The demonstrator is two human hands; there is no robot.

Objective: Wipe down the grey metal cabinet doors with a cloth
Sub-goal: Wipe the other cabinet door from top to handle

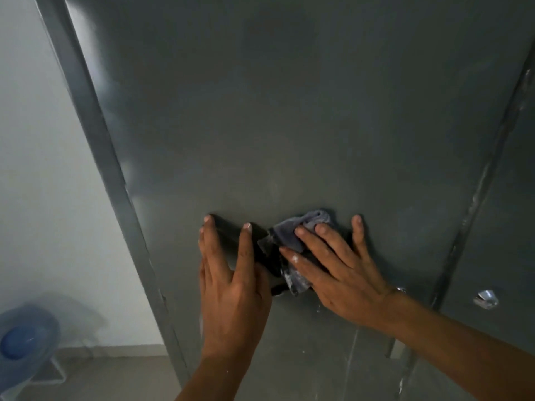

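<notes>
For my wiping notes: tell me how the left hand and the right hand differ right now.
The right hand presses the cloth to the cabinet door; the left hand lies mostly on metal beside it. The right hand's fingers are splayed wide; the left hand's point up the door. Both are flat and open.

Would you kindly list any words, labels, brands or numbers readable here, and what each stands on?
No text can be read.
The grey cabinet door shows no print, the cloth under the right hand bears no visible label, and the blue bottle by the floor is too blurred to show any marking.
</notes>
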